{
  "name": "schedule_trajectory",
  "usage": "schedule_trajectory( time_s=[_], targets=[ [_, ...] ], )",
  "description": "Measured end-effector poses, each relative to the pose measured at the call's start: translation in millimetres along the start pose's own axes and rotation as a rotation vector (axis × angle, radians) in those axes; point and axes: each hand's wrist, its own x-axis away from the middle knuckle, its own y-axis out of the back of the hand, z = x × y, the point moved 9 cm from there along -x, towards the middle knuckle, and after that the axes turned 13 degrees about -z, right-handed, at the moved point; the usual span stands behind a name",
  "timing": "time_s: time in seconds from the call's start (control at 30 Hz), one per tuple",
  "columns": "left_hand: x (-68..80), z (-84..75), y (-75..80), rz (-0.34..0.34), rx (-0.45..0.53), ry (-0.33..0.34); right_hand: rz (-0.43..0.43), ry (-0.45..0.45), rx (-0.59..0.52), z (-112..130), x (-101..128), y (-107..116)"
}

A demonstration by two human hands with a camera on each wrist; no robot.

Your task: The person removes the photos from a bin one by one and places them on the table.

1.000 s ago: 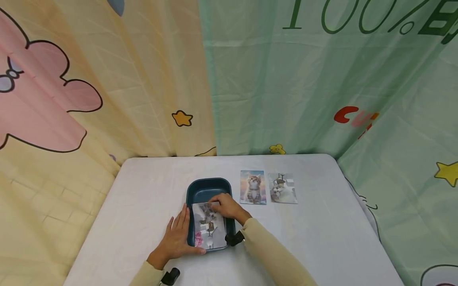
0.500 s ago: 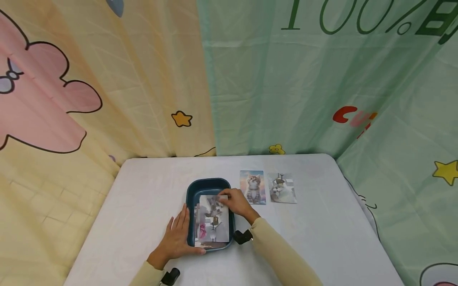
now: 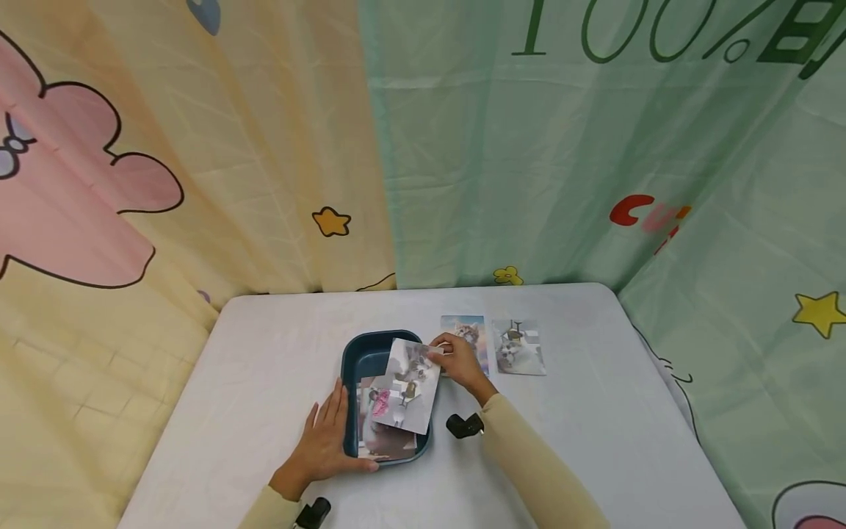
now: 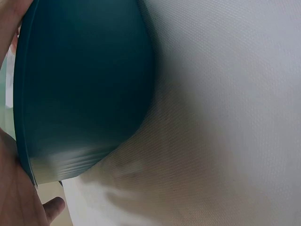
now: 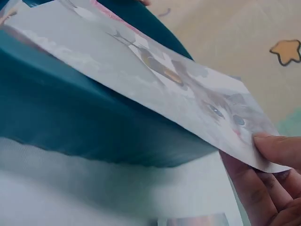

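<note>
Nearest, the left hand (image 3: 324, 444) lies flat on the white cloth-covered table (image 3: 595, 426), fingers straight against the left wall of the dark teal plastic tray (image 3: 370, 351), thumb at its near corner. The left wrist view adds only the tray's smooth outer wall (image 4: 84, 89) sitting on the woven cloth; the photos are out of its sight. Another photo print with a pink patch (image 3: 378, 422) lies inside the tray. Over the tray's right rim, tilted, hangs a glossy cat photo print (image 3: 413, 386), pinched at its far corner by the right hand (image 3: 459, 361). The right wrist view shows thumb on top and fingers (image 5: 251, 193) beneath, the print (image 5: 155, 80) clear above the rim. Farther off, two more cat photos (image 3: 518, 347) lie flat, one partly behind the right hand.
</note>
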Motion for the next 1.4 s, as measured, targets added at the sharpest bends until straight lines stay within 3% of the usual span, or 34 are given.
schedule_trajectory(
  time_s=[0.23,0.47,0.8,0.97,1.13,1.4],
  targets=[
    [0.7,0.3,-0.4,0.008,0.003,0.009,-0.141,-0.052,-0.074,-13.9,-9.2,36.8],
    [0.6,-0.4,0.9,0.005,0.002,0.001,-0.219,-0.149,-0.141,-32.7,-18.0,83.9],
    [0.7,0.8,-0.4,0.015,0.013,-0.004,-0.295,-0.231,-0.068,-75.3,-25.7,172.2],
    [0.3,1.0,-0.9,0.016,0.008,-0.006,-0.325,-0.202,-0.045,-84.4,-29.3,211.8],
    [0.4,0.0,-0.4,0.02,0.003,-0.009,-0.338,-0.164,0.028,-90.9,-31.6,243.6],
    [0.7,-1.1,1.4,0.022,-0.004,-0.013,-0.35,-0.199,0.178,-112.9,-31.7,285.8]
  ],
)
